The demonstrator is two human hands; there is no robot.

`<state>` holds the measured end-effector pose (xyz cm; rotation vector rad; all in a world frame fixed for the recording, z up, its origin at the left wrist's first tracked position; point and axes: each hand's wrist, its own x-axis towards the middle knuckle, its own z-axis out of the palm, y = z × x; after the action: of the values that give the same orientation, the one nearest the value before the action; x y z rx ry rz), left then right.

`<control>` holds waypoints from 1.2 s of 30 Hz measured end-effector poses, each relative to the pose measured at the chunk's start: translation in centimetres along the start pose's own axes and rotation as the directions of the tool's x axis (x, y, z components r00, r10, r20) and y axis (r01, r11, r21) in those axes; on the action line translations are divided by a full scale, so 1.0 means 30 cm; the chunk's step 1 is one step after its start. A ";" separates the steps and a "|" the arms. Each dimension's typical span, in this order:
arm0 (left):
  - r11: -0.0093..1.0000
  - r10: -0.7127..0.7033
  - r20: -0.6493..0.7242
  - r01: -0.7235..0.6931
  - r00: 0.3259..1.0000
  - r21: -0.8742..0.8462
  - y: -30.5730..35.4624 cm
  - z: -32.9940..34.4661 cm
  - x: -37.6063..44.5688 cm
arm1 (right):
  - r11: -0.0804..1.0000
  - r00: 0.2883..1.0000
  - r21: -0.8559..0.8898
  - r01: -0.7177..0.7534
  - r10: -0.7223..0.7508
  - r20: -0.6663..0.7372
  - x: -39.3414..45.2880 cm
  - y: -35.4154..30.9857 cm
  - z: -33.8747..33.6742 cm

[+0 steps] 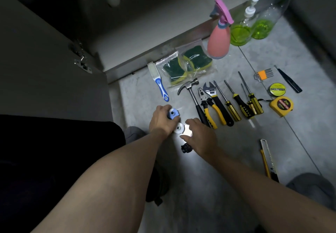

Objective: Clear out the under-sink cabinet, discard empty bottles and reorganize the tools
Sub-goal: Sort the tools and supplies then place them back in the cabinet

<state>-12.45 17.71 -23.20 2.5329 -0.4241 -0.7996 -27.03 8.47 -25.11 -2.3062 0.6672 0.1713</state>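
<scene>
My left hand [161, 121] grips a blue-capped bottle [173, 113] standing on the floor in front of the open cabinet. My right hand [200, 136] closes on a white-capped bottle [179, 128] right beside it; a bright glare hides its body. Tools lie in a row to the right: hammer [190, 91], pliers [207, 103], adjustable wrench [214, 96], several screwdrivers [241, 102], tape measure [281, 105]. A pink spray bottle [219, 40], a pump bottle [242, 27] and a tall clear bottle [269, 18] with green liquid stand by the cabinet edge.
Bagged green sponges [187, 65] and a blue-handled brush [160, 83] lie near the cabinet sill [156, 54]. A hex key set [262, 73], tape roll [277, 89], black tweezers [289, 80] and utility knife [267, 160] sit at right. A small black object [186, 148] lies under my right wrist.
</scene>
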 end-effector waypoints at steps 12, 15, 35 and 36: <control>0.855 0.297 0.143 -0.330 0.944 0.401 -0.032 0.062 -0.064 | 0.989 0.990 -0.133 0.061 -0.044 0.132 -0.213 0.106 -0.058; 0.855 0.312 0.138 -0.341 0.940 0.390 -0.060 0.050 -0.076 | 0.996 0.990 -0.059 -0.064 0.071 0.124 -0.240 0.103 -0.070; 0.865 0.266 0.156 -0.307 0.951 0.397 -0.085 0.005 -0.130 | 0.976 0.975 0.059 -0.212 0.207 0.074 -0.211 0.101 -0.103; 0.871 0.274 0.149 -0.311 0.950 0.380 -0.080 0.004 -0.126 | 0.975 0.977 0.074 -0.210 0.206 0.058 -0.201 0.103 -0.111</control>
<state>-15.14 21.29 -22.74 2.7014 -1.0753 -0.7723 -34.01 6.85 -22.71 -2.1464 0.8742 0.2929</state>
